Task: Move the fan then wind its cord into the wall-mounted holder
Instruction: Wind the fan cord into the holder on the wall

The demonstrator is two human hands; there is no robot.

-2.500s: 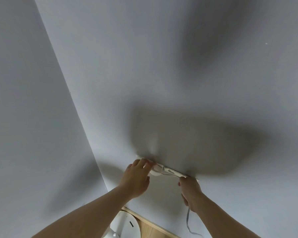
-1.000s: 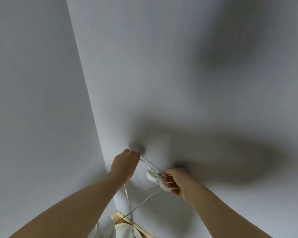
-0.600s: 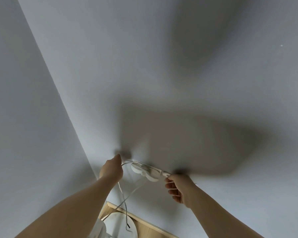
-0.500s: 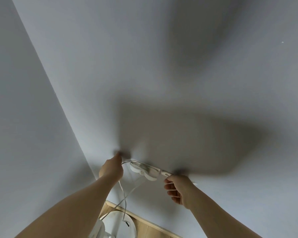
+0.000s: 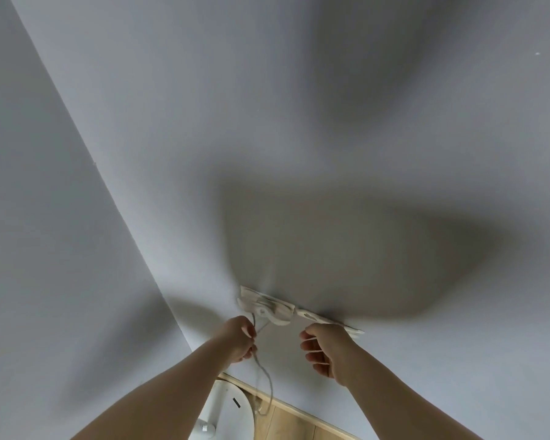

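Left hand [image 5: 240,339] pinches cord [image 5: 261,376] taut below wall-mounted holder [image 5: 267,311], feeding next wrap; right hand [image 5: 326,349], fingers half-curled, holds nothing visible, beside mounting strip [image 5: 327,322]; fan base [image 5: 226,414] below.

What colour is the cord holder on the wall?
White, or off-white; the holder shows in the head view.
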